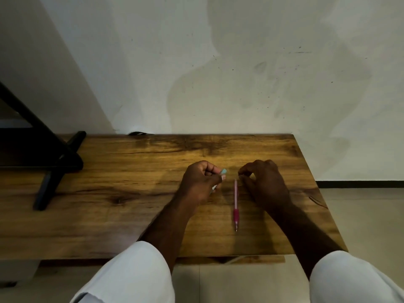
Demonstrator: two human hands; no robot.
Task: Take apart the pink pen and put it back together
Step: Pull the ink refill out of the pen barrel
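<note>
The pink pen (pixel 235 202) lies on the wooden table (pixel 131 193) between my hands, tip toward me, its darker pink grip near the front. My left hand (pixel 201 182) is closed around another pen with a pale teal end (pixel 223 171) poking out past the fingers. My right hand (pixel 262 182) rests on the table just right of the pink pen's far end, fingers curled with thumb and forefinger pinched; whether it holds a small part is hidden.
A black stand (pixel 54 162) with angled legs occupies the table's left side. The wall (pixel 218 73) rises right behind the table. The table's right edge (pixel 319 186) is close to my right hand, with tiled floor beyond.
</note>
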